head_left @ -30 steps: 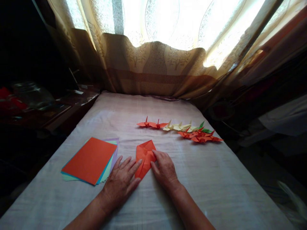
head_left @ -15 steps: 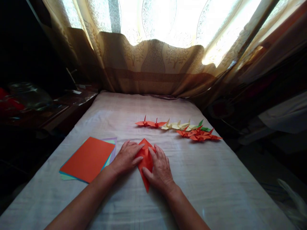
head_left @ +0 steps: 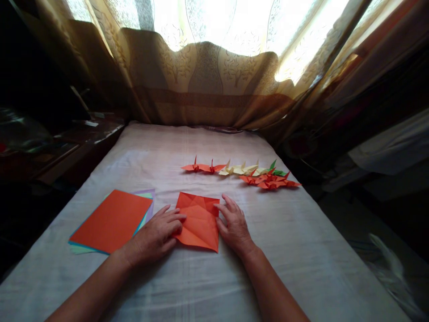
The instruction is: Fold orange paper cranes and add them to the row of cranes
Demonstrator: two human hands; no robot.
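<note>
A creased sheet of orange-red origami paper (head_left: 198, 223) lies spread as a rough square on the bed, its fold lines visible. My left hand (head_left: 160, 231) rests at its left edge, index and middle fingertips on top of the paper and the thumb apart below. At the opposite edge is my right hand (head_left: 234, 223), its fingers spread, with index fingertip and thumb touching the border of the sheet. Neither hand appears to grip it. Left of my left hand sits a stack of coloured paper (head_left: 112, 221), an orange sheet on top and blue, green and purple edges showing.
Folded paper cranes in red (head_left: 203, 168), pale yellow (head_left: 234, 169) and green (head_left: 276, 171) stand in rows at the back right. A white sheet (head_left: 187, 290) covers the bed. Beyond it hangs a patterned curtain (head_left: 208, 89). A dark cluttered table (head_left: 80, 136) is at the left.
The orange-red paper has gone from a narrow folded diamond to an opened square. My hands have moved apart to its two sides. The whole view has shifted slightly.
</note>
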